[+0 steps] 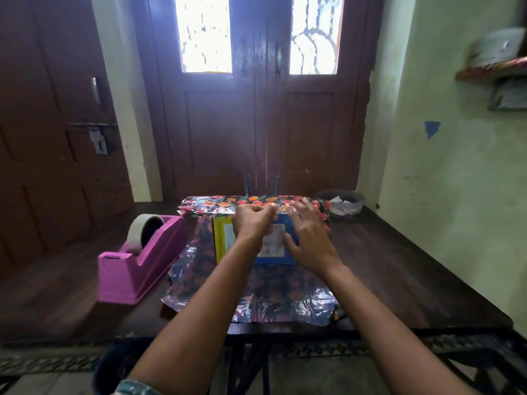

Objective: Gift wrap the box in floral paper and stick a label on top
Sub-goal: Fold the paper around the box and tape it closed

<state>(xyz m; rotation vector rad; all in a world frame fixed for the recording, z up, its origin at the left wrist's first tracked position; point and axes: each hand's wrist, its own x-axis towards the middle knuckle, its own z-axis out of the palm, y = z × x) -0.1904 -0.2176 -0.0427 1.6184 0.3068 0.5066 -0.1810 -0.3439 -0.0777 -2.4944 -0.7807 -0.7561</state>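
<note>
left hand (252, 223) pinches floral paper (256, 297) at twelve o'clock of the box (275, 259), right hand (306, 238) spread flat on top, tape dispenser (137, 258) at nine o'clock.

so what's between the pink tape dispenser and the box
Just the wrapping paper, shiny side up, lies between the tape dispenser and the box; nothing else, per the head view.
</note>
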